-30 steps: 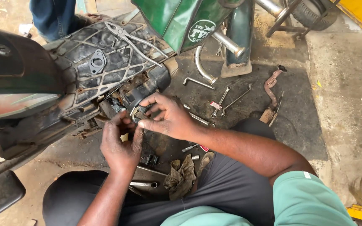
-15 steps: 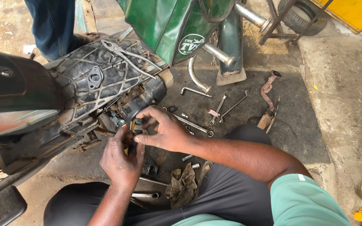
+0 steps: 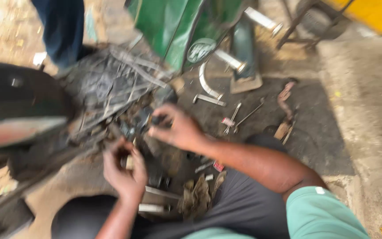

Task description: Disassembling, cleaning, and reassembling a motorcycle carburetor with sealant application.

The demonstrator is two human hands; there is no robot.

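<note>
My right hand (image 3: 180,130) was the nearer one to the work — it reached in from the right, fingertips pinched at a small dark part (image 3: 158,120) on the underside of the motorcycle (image 3: 107,93). The blur kept me from telling whether the fingers had truly closed on that part or only pressed against it. It sat just left of my fingertips, tucked among the grimy engine pieces below the ribbed grey frame panel, and looked black, rounded and oily; its long axis I could not make out.

My left hand (image 3: 124,170) hung lower and closer to my body, fingers curled round a small pale piece (image 3: 130,162) — tan or off-white, short, standing roughly upright between thumb and forefinger. That hand was apart from the bike, just below the dark part and a little left of it.

Around me on the stained ground lay loose tools: a spanner (image 3: 249,114) and a second slim tool beside it to the right of my right hand, a bent metal bar (image 3: 208,99) near the green bodywork (image 3: 169,31), and a dirty rag (image 3: 197,199) against my knee. A person in dark blue trousers (image 3: 63,31) stood beyond the bike at the top left.
</note>
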